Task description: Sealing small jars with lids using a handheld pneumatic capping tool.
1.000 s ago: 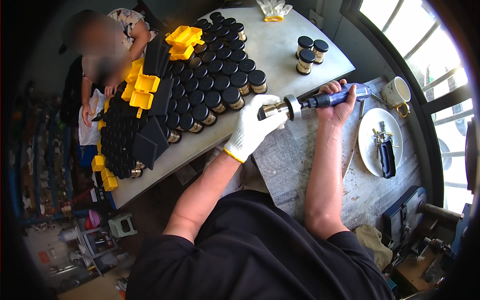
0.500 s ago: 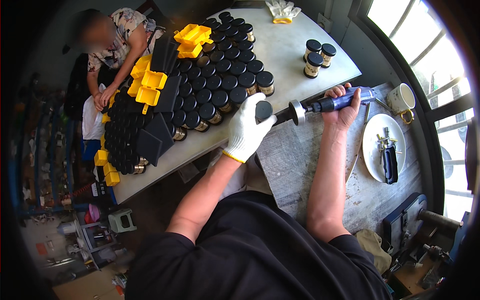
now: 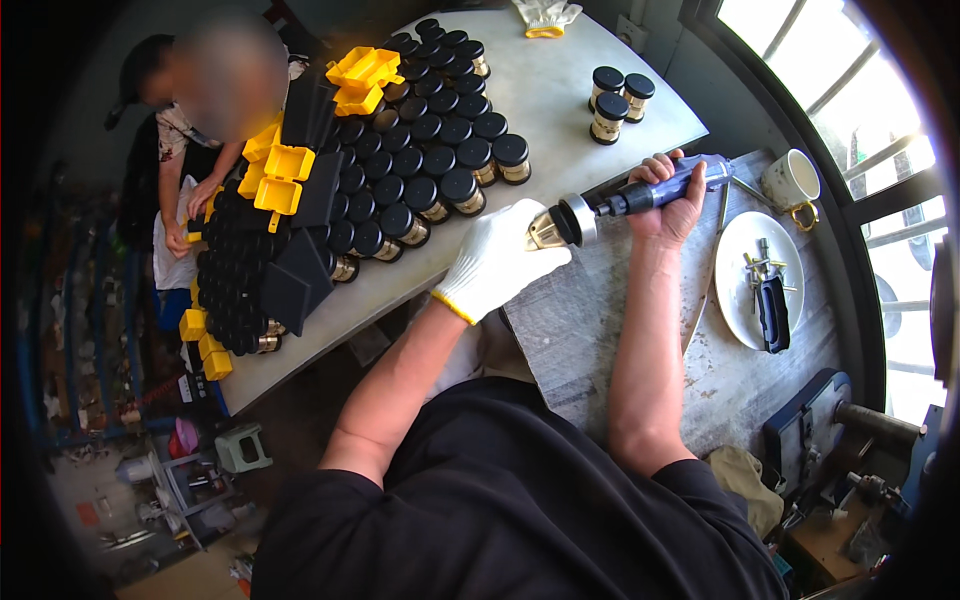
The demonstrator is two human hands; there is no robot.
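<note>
My left hand (image 3: 497, 262), in a white knitted glove with a yellow cuff, grips a small clear jar (image 3: 541, 234) with gold-coloured contents and a black lid. The jar lies tilted on its side, lid end to the right. Against that lid sits a silver round cup-shaped head (image 3: 582, 219) on a blue power screwdriver (image 3: 714, 170). My bare right hand (image 3: 665, 200) is wrapped round the screwdriver's body. Many similar black-lidded jars (image 3: 459, 186) stand packed together on the pale table (image 3: 535, 75), beyond my left hand.
Three jars (image 3: 608, 119) stand apart at the table's far right. Yellow plastic boxes (image 3: 365, 68) and black panels (image 3: 300, 278) lie over the jars. A plate (image 3: 738, 300) of metal parts and a mug (image 3: 790, 180) rest on the grey worktop (image 3: 610, 310). Another person works far left.
My left hand has turned the jar from upright onto its side, and its lid now meets the silver head. The head view has shifted slightly. The other person leans further forward.
</note>
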